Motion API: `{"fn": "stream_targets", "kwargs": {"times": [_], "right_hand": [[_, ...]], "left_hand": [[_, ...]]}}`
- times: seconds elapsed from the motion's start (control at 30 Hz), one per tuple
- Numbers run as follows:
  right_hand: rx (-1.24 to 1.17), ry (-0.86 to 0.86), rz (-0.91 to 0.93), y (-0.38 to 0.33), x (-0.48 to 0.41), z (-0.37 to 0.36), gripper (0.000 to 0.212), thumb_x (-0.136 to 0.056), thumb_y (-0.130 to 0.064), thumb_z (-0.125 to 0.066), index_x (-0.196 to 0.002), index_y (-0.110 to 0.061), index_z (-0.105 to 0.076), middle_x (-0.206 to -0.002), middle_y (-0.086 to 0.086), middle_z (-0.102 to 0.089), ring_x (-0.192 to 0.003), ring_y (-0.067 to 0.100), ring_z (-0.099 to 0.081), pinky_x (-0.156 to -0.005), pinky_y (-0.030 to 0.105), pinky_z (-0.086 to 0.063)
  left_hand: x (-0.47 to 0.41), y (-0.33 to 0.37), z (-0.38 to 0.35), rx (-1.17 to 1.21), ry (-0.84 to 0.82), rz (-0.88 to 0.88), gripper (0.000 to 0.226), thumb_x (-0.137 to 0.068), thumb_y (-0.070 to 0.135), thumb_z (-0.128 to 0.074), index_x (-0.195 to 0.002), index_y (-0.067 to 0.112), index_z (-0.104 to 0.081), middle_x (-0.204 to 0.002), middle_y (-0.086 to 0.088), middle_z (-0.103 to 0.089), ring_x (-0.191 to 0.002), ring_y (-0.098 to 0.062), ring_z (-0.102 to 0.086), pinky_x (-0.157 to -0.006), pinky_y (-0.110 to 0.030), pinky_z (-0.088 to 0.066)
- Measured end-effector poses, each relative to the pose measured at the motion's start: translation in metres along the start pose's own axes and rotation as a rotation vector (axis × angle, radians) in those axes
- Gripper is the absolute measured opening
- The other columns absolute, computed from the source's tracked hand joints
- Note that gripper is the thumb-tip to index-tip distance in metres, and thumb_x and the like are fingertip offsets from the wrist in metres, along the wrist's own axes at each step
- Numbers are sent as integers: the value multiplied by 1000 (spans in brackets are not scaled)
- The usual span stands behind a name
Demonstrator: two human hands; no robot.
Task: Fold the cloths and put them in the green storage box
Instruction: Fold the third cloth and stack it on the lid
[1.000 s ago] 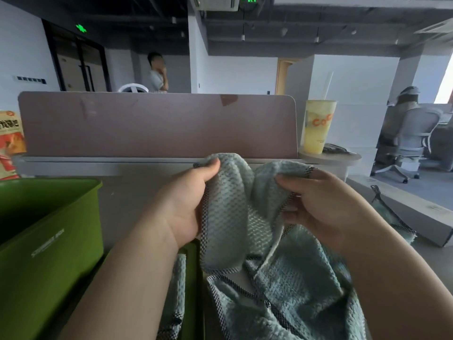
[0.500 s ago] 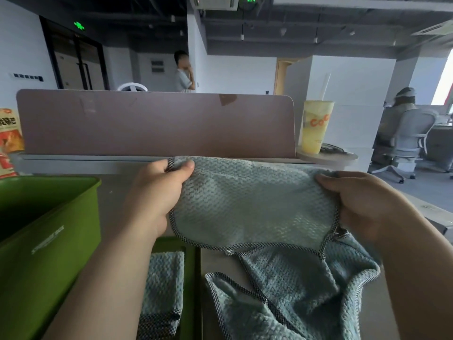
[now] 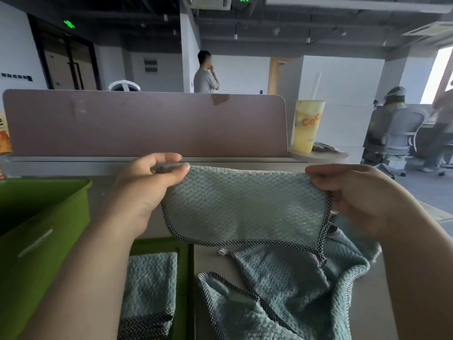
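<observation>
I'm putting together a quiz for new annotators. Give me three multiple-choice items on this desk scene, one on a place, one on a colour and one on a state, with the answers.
1. Where is the green storage box relative to the held cloth?
A. on its left
B. on its right
C. under it

2. What colour is the cup with the straw?
A. red
B. yellow
C. black

3. How is the held cloth handled?
A. lying folded, untouched
B. gripped by one hand only
C. pinched at its top corners by both hands

Answers:
1 A: the box fills the left edge of the view.
2 B: its body is pale yellow.
3 C: the left hand and right hand each pinch a corner, and the cloth is spread between them.
</observation>
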State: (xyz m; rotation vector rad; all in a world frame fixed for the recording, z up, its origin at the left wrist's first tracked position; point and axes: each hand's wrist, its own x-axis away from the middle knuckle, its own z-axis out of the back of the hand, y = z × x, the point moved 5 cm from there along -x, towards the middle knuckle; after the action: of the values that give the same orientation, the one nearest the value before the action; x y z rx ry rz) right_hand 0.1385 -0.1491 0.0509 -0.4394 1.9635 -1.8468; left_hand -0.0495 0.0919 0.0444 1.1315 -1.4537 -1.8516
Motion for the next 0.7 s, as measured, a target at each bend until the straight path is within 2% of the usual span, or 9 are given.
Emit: {"fn": "stream_targets", "kwargs": {"times": [0.1,0.17,0.27,0.33,0.47,0.53,0.6,0.67,0.7], "right_hand": [[95,8,49,-4,2,8,29,-80,11,-62,-94,-10,-74,-93,8,-72,-83,20,-64,-80,30,-52],[129,15,73,-6,2,11,31,-77,12,-65,-95,-12,-75,-94,7,-73,-83,19,-64,-75,25,-53],[209,11,104,-8,3,12,33,-76,9,-69,-97,-15,-74,-93,4,-73,-81,15,-65,-59,13,-50],[259,26,148,-11,4,13,32,-76,8,-70,-94,-19,-74,-90,2,-73,-81,16,-65,-65,14,-50],[237,44,206,-16,8,14,29,-80,10,-65,-96,-13,-73,-83,1,-71,-69,10,-65,-61,8,-52],[264,52,235,-17,9,15,30,-80,10,-65,-96,-14,-73,-82,0,-72,-64,6,-68,-66,9,-54],[331,66,269,-18,10,17,31,-80,9,-66,-94,-18,-73,-84,0,-73,-67,6,-69,-77,18,-55],[363,81,308,-21,10,17,33,-79,9,-67,-91,-21,-73,-86,1,-73,-70,11,-68,-83,26,-53],[379,89,330,-22,11,16,33,-79,9,-67,-91,-21,-73,-86,0,-73,-69,9,-68,-82,24,-54]], "left_hand": [[-1,-2,1,-29,-132,14,36,-70,3,-75,-90,33,-73,-111,-12,-67,-115,-25,-59,-108,-41,-39],[1,0,3,-75,-134,3,41,-72,-2,-73,-91,34,-72,-117,-12,-66,-116,-24,-59,-109,-41,-38],[3,5,5,-172,-63,-63,36,-78,1,-73,-93,33,-69,-112,-5,-68,-109,-18,-61,-102,-31,-40],[4,9,5,-202,-25,-105,32,-76,6,-76,-92,34,-69,-111,-5,-68,-107,-16,-61,-93,-26,-40],[-1,6,10,-141,-1,-93,23,-75,15,-77,-84,36,-73,-104,-1,-72,-102,-17,-64,-103,-37,-43],[-3,4,11,-91,-15,-77,23,-77,14,-75,-84,36,-74,-104,-1,-72,-105,-17,-64,-106,-40,-42],[-3,4,11,-87,-15,-79,24,-78,14,-74,-85,37,-75,-105,-2,-72,-106,-17,-64,-106,-40,-41],[-2,6,11,-79,-15,-87,24,-79,12,-73,-90,34,-74,-105,-1,-72,-101,-12,-64,-101,-31,-44],[-2,7,10,-98,-2,-103,26,-80,11,-73,-94,32,-72,-105,1,-70,-96,-6,-63,-92,-23,-45]]}}
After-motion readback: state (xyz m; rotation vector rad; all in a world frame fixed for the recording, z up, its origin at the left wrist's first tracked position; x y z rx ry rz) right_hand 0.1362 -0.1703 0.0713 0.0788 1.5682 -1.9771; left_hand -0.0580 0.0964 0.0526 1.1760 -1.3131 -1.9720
